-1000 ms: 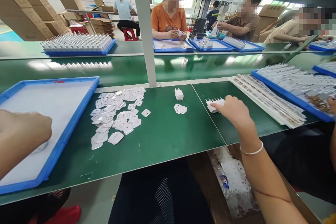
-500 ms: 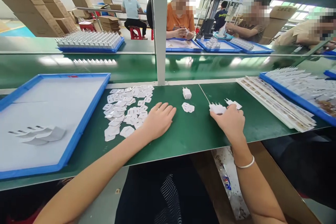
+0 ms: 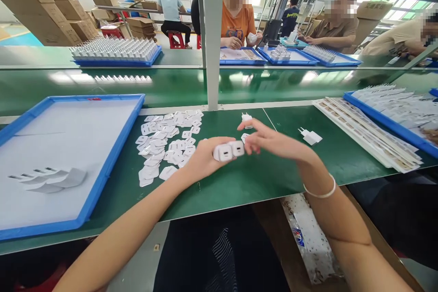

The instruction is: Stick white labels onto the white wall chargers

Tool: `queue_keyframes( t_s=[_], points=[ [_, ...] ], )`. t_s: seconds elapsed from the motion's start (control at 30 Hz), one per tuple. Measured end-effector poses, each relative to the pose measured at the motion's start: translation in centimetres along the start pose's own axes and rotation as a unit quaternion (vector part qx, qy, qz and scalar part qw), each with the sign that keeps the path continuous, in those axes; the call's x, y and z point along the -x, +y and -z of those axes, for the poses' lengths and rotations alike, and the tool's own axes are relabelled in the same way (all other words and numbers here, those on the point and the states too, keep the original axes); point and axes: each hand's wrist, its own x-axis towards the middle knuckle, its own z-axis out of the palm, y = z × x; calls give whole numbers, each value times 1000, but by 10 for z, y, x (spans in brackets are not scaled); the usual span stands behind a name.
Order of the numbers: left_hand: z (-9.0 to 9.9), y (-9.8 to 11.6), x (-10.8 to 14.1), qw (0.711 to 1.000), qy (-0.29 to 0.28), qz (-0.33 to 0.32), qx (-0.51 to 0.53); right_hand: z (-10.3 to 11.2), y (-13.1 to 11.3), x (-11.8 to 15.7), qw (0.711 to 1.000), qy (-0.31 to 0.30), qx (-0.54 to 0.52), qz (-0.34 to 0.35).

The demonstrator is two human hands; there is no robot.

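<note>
Two white charger plugs (image 3: 228, 151) are gripped side by side in my left hand (image 3: 201, 157), their port ends facing me. My right hand (image 3: 278, 142) hovers just right of them, index finger stretched out and fingers apart, with nothing visible in it. Behind its fingertips stands another charger plug (image 3: 247, 117), partly covered, beside some small white pieces (image 3: 244, 137). A single charger plug (image 3: 310, 137) lies on the green bench, farther right. Left of my left hand, many flat white square pieces (image 3: 150, 155) are spread in a loose pile.
At left, a blue-rimmed tray (image 3: 110, 164) holds several white chargers (image 3: 56, 180). Stacked white strips (image 3: 367, 134) and a filled blue tray (image 3: 386, 123) lie at right. A post (image 3: 212, 45) rises from the bench's back edge. Co-workers sit across the line.
The chargers that were under my right hand are now in my left hand, which has turned up and closed on them. My right hand has moved left and opened.
</note>
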Motion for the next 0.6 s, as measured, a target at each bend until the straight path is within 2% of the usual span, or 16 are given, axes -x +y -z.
queue_keyframes(
  t_s=[0.07, 0.13, 0.2, 0.3, 0.43, 0.6],
  points=[
    [8, -2, -3, 996, 43, 61, 57, 28, 19, -21, 994, 37, 99, -8],
    [11, -5, -5, 988, 62, 104, 98, 43, 40, -39, 990, 32, 137, -31],
    [10, -6, -6, 980, 71, 133, 130, 47, 57, -51, 988, 18, 145, -46],
    [6, -4, -5, 975, 57, 152, 151, 43, 73, -54, 988, 26, 148, -40],
    [1, 0, -2, 983, 17, 140, 121, 41, 78, -45, 990, 36, 134, -25],
    [-6, 2, 4, 985, -11, 127, 113, 46, 67, -30, 997, 40, 65, 0]
  ],
)
